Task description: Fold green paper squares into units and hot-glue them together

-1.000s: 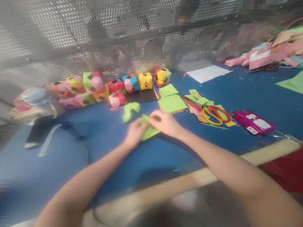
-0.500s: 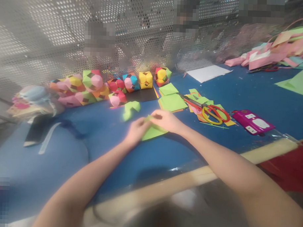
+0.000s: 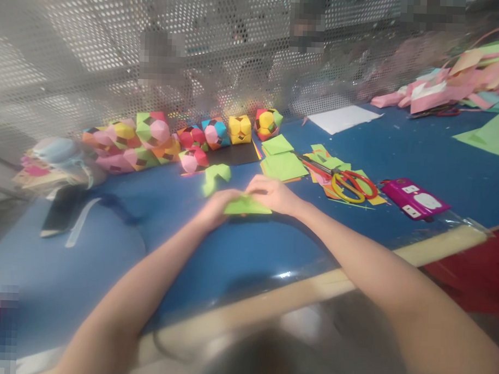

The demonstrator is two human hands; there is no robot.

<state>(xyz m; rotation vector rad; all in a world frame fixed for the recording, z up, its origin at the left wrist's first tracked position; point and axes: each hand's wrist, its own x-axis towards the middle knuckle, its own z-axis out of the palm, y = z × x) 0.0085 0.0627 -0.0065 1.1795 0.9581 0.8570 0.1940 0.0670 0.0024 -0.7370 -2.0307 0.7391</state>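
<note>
A piece of lime-green paper (image 3: pixel 249 205) is held between both hands over the blue table, its near edge showing as a narrow band. My left hand (image 3: pixel 220 206) is closed on the paper's left end. My right hand (image 3: pixel 274 194) pinches its upper right part, fingers bent toward the left hand. Just beyond the left hand lies a folded green paper piece (image 3: pixel 217 176). A stack of green paper squares (image 3: pixel 283 165) is past the right hand, and scissors (image 3: pixel 348 186) with red and yellow handles rest on paper scraps to its right.
Colourful folded paper balls (image 3: pixel 153 132) line the back by a perforated metal screen (image 3: pixel 221 60). A purple case (image 3: pixel 415 199) lies right, a white sheet (image 3: pixel 344 119) behind. A dark phone-like object (image 3: pixel 64 210) and white strip (image 3: pixel 82 223) lie left; pink paper (image 3: pixel 441 90) is heaped far right.
The green paper has gone from a wide, flat-looking triangle to a narrower band between my hands. My left hand has shifted slightly left and the right hand stays close to its place.
</note>
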